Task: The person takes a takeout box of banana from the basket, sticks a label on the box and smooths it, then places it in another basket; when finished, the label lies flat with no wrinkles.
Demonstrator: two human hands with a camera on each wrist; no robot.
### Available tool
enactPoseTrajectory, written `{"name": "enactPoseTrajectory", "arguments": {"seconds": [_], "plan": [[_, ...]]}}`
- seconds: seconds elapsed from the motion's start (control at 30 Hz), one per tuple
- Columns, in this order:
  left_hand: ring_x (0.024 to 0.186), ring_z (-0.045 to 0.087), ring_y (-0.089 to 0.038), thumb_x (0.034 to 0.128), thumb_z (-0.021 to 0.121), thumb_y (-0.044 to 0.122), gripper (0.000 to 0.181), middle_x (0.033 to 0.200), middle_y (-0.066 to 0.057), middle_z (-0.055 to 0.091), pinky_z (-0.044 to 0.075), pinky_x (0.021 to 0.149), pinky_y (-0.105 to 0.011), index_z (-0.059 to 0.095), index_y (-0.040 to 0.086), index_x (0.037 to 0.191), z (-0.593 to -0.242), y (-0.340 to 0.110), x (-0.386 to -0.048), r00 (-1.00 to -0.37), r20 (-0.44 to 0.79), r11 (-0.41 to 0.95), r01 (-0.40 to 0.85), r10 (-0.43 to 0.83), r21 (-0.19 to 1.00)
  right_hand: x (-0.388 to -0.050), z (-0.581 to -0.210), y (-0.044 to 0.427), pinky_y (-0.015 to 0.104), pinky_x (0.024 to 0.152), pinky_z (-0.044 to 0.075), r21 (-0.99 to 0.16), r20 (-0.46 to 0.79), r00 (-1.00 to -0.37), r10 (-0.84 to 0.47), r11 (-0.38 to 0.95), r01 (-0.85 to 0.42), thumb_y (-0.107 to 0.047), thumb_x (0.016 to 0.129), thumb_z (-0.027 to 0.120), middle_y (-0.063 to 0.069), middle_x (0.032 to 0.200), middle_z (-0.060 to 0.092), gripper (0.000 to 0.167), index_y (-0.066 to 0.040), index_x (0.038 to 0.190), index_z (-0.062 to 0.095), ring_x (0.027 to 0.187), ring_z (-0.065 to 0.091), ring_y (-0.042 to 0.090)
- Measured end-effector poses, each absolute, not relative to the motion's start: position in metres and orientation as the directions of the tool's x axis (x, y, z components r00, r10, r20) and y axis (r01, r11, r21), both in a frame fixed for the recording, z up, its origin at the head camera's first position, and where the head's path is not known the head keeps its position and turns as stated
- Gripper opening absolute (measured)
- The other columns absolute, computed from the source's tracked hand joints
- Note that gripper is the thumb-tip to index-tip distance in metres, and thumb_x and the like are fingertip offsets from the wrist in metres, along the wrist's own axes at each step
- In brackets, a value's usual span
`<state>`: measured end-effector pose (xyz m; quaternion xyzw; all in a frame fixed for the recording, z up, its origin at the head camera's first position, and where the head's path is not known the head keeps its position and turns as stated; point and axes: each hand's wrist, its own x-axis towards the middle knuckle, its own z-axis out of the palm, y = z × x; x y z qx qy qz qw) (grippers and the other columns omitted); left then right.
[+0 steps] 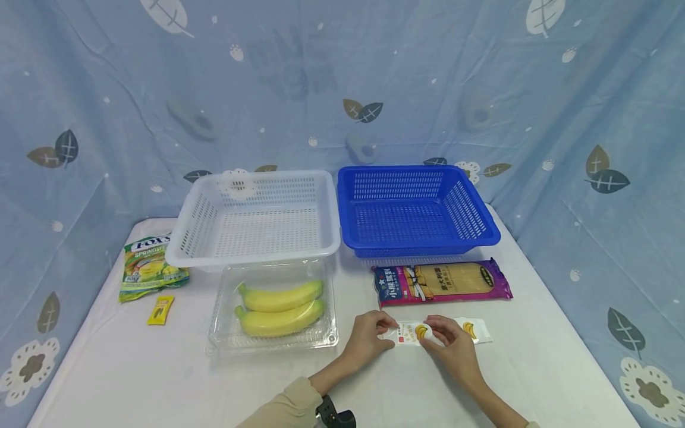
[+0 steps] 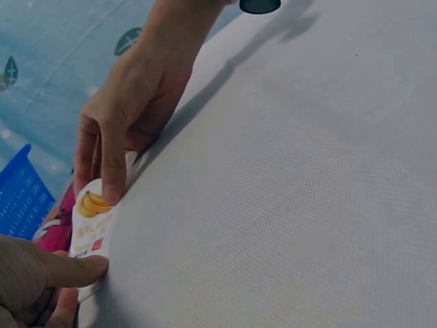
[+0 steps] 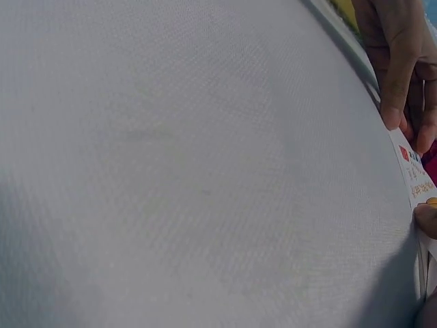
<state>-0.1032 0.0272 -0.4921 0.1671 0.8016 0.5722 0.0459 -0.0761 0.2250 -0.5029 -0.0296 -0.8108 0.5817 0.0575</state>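
A flat white packet [image 1: 405, 334] printed with bananas lies between the two hands near the table's front. My left hand [image 1: 368, 340] pinches its left end; the left wrist view shows that thumb [image 2: 82, 270] on top of the printed face. At the other end, my right hand [image 1: 455, 351] pinches the packet near the banana picture. A second white banana-printed piece [image 1: 476, 330] shows beyond the right hand; whether it joins the first is hidden. In the right wrist view, the packet [image 3: 413, 167] appears only at the edge.
Behind the hands lies a purple pasta bag [image 1: 444, 282], before a blue basket [image 1: 417, 241]. A white basket [image 1: 251, 258] stands at back left, with a clear plastic box [image 1: 326, 333] of two bananas [image 1: 280, 318] in front. Further left are a green candy bag [image 1: 152, 267] and a yellow sachet [image 1: 160, 310].
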Motion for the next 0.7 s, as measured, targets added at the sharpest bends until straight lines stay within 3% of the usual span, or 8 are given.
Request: {"name": "enactPoseTrajectory", "arguments": {"seconds": [0.17,0.27,0.37,0.47,0.6,0.7], "plan": [[0.085,0.063,-0.018,0.0620,0.075,-0.018,0.030,0.087,-0.009,0.065,0.054,0.078,-0.020,0.069,-0.003,0.086,-0.4917,0.0269,-0.1030,-0.939,0.120,0.285,0.217,0.321,0.934,-0.0754,-0.5052,0.2271,0.011,0.084,0.048,-0.941,0.113,-0.990,0.086,0.330,-0.079,0.017,0.071,0.074,0.025,0.117,0.058,0.036,0.011,0.104,0.063,0.096,0.055,-0.010],[0.084,0.063,-0.019,0.0619,0.075,-0.019,0.030,0.087,-0.009,0.065,0.054,0.078,-0.020,0.069,-0.003,0.086,-0.4911,0.0268,-0.1024,-0.939,0.125,0.285,0.221,0.321,0.933,-0.0752,-0.5070,0.2283,0.010,0.086,0.047,-0.902,0.201,-0.978,0.053,0.400,-0.164,0.016,0.068,0.077,0.021,0.111,0.062,0.038,0.007,0.103,0.063,0.098,0.055,-0.009],[0.084,0.063,-0.019,0.0622,0.075,-0.019,0.029,0.087,-0.010,0.065,0.055,0.078,-0.020,0.069,-0.003,0.086,-0.4903,0.0268,-0.1020,-0.938,0.125,0.287,0.223,0.322,0.932,-0.0743,-0.5016,0.2265,0.011,0.083,0.048,-0.827,0.298,-0.955,0.003,0.501,-0.256,0.012,0.065,0.081,0.014,0.103,0.067,0.042,0.004,0.102,0.064,0.094,0.061,0.003],[0.085,0.063,-0.020,0.0623,0.075,-0.019,0.029,0.087,-0.010,0.065,0.055,0.078,-0.021,0.069,-0.004,0.086,-0.4899,0.0268,-0.1021,-0.938,0.124,0.286,0.222,0.324,0.932,-0.0761,-0.4997,0.2282,0.011,0.081,0.048,-0.769,0.318,-0.947,-0.045,0.572,-0.286,0.007,0.064,0.084,0.008,0.100,0.069,0.046,0.001,0.105,0.064,0.090,0.064,0.012],[0.085,0.063,-0.020,0.0623,0.075,-0.019,0.029,0.088,-0.010,0.065,0.054,0.079,-0.020,0.068,-0.004,0.086,-0.4901,0.0268,-0.1024,-0.938,0.121,0.282,0.218,0.325,0.934,-0.0785,-0.5026,0.2334,0.010,0.080,0.048,-0.782,0.290,-0.954,-0.074,0.556,-0.281,0.005,0.064,0.084,0.008,0.101,0.068,0.047,0.001,0.106,0.064,0.088,0.063,0.011],[0.086,0.063,-0.020,0.0624,0.074,-0.019,0.029,0.088,-0.011,0.065,0.054,0.080,-0.020,0.068,-0.004,0.087,-0.4907,0.0266,-0.1023,-0.938,0.116,0.281,0.214,0.326,0.936,-0.0781,-0.5003,0.2340,0.013,0.082,0.049,-0.822,0.305,-0.947,-0.104,0.474,-0.317,0.010,0.064,0.082,0.014,0.102,0.067,0.046,0.004,0.105,0.063,0.089,0.062,0.009]]}}
